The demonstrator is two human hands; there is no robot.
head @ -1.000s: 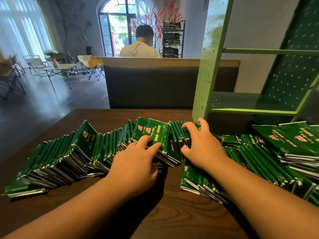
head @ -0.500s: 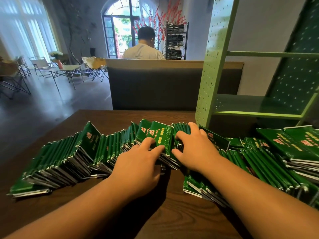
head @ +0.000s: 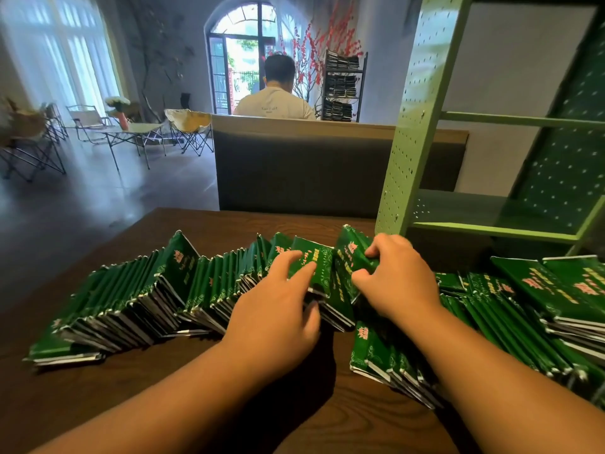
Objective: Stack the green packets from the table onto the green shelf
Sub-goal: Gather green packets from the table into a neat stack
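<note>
Several green packets (head: 137, 299) lie fanned in a long leaning row across the dark wooden table (head: 196, 411). My left hand (head: 278, 309) and my right hand (head: 396, 283) clasp a bundle of green packets (head: 334, 273) in the middle of the row from both sides, fingers curled round its ends. The bundle's far end tips up at the right. The green perforated shelf (head: 491, 224) stands at the table's back right, its lowest board bare. More green packets (head: 556, 296) are piled flat at the right.
A dark bench back (head: 294, 172) rises behind the table, with a person in a white shirt (head: 275, 103) seated beyond it facing away. A black rack of dark packets (head: 342, 86) stands far back. Folding chairs (head: 190, 129) and a small table are far left.
My right hand slid left and curled round the end of the bundle, tilting those packets up. My left hand pushed forward onto the bundle. The camera shifted slightly.
</note>
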